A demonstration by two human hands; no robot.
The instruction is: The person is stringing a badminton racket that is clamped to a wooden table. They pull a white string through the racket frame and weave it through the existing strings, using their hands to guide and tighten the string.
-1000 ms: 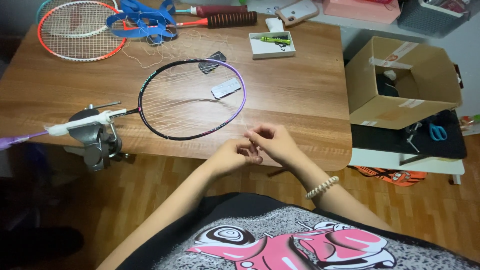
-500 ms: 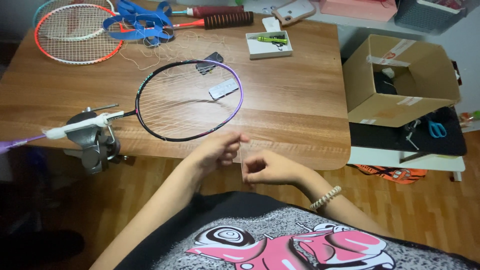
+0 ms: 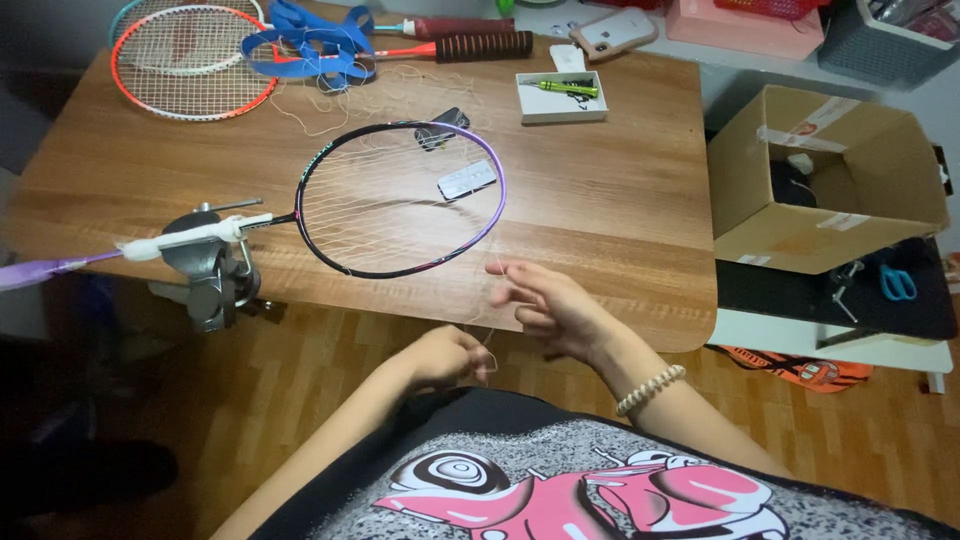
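you're mid-stringing: your left hand seems to pinch the thin string shut, your right hand half-open beside it; purple-framed racket lies clamped, far-left. next calls for keeping tension.

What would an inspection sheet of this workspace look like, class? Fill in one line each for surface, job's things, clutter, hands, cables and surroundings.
Surface: wooden table, bare wood on the near right.
Job's things: purple-framed racket, partly strung, its shaft clamped in a metal vise; thin string runs down from the frame.
Clutter: orange racket, blue strap, small white tray, phone.
Hands: left hand pinches the string; right hand open, fingers spread.
Cables: nothing seen.
Surroundings: open cardboard box, blue scissors, wood floor.
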